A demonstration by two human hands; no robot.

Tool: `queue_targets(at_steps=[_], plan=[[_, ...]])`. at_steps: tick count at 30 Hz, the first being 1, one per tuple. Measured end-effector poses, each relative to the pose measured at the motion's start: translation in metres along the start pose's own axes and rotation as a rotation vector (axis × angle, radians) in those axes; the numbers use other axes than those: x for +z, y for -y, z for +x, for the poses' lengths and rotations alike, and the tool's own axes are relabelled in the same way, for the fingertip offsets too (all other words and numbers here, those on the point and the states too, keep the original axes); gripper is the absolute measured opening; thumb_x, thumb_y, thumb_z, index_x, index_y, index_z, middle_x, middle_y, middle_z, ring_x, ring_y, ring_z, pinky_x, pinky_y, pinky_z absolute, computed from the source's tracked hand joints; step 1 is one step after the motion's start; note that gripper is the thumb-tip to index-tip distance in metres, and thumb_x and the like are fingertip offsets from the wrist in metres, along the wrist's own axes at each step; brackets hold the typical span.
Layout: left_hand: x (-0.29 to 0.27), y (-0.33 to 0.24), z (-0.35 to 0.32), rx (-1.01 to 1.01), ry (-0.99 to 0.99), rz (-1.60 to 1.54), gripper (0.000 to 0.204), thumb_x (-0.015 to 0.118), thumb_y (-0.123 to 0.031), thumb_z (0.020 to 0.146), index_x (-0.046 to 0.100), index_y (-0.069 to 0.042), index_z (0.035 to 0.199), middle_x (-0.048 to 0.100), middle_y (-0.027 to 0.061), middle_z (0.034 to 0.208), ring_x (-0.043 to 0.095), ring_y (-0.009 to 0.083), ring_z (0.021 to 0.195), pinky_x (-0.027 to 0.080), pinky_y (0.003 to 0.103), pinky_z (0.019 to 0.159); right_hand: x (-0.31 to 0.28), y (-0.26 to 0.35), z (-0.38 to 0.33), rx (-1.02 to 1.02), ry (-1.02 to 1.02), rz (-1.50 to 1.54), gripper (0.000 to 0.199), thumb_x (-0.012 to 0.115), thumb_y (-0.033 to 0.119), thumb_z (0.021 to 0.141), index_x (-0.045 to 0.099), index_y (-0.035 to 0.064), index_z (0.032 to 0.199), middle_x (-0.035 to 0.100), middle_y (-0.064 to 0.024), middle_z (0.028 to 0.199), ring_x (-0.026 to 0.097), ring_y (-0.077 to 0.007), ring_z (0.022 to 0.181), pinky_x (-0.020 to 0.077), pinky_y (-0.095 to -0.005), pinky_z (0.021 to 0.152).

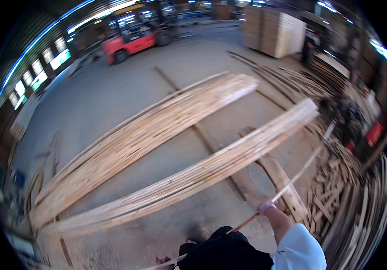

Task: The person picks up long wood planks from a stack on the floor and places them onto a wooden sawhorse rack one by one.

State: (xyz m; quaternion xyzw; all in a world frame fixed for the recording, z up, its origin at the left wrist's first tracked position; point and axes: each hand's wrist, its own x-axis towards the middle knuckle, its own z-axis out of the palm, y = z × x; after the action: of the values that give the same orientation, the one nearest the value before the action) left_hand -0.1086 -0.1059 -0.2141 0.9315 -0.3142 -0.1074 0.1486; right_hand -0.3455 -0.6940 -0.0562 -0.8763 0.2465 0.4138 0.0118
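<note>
1. Right hand (266, 207): pink-gloved, low right of centre, light blue sleeve behind it. Grip clamped round a long thin pale wooden strip (294, 176).
2. Strip runs diagonally: far end up near the dark machine (342, 113) at right, near end down past the dark trousers (222, 252) to the bottom edge. Lifted off the floor, tilted, higher toward the far end.
3. Left hand: not visible anywhere.
4. Just beyond the right hand: a flat wooden board (283, 184) lying on the concrete floor (108, 99), crossing under the strip.
5. Ahead, two long low stacks of pale sawn wooden slats. Nearer stack (193, 177) spans lower left to upper right; farther stack (144, 139) lies roughly parallel behind it, well apart, bare floor between.
6. Dark narrow bearer rail (202, 135) on the floor passing under both stacks.
7. Right side: loose heap of short wood offcuts (333, 189); along the right rim, a curved pile of long thin strips (364, 216).
8. Far background: red forklift (133, 40) at upper left, tall block of stacked pale boards (274, 31) at upper right, more loose slats (301, 78) on the floor near it.
9. A bare foot (162, 260) at the bottom edge, left of the trousers. Motion blur across the frame; fine detail unreadable.
</note>
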Motion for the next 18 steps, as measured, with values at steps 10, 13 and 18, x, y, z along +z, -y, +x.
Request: queue_targets(at_steps=[10,13,18], plan=[[-0.044,-0.048,0.005,-0.451,0.242,-0.370,0.028,0.051,-0.039,0.079,0.054,-0.011,0.074,0.050,0.0043,0.058,0.049,0.0208,0.053,0.039,0.040,0.068,0.019,0.001,0.007,0.081,0.022,0.072,0.021,0.060,0.022,0.078,0.070,0.0162,0.096,0.067,-0.0052,0.101,0.063,-0.0231,0.097,0.0465,-0.0372,0.083],[-0.033,-0.034,0.012,-1.073,-0.030,-1.690,0.037,0.043,-0.046,0.081,0.054,-0.012,0.072,0.043,0.0012,0.052,0.042,0.0183,0.046,0.040,0.039,0.059,-0.011,0.010,-0.010,0.041,0.030,-0.026,0.022,0.059,0.022,0.079,0.069,0.0146,0.096,0.067,-0.0043,0.101,0.063,-0.0227,0.097,0.0487,-0.0369,0.081],[-0.013,-0.024,0.017,-1.417,-0.685,-2.377,0.053,0.030,-0.059,0.084,0.053,-0.014,0.069,0.030,-0.0040,0.042,0.031,0.0142,0.035,0.042,0.037,0.043,0.009,0.004,0.007,-0.024,0.076,-0.099,0.026,0.054,0.031,0.082,0.068,0.0201,0.102,0.065,-0.0037,0.104,0.061,-0.0243,0.100,0.0499,-0.0400,0.080]])
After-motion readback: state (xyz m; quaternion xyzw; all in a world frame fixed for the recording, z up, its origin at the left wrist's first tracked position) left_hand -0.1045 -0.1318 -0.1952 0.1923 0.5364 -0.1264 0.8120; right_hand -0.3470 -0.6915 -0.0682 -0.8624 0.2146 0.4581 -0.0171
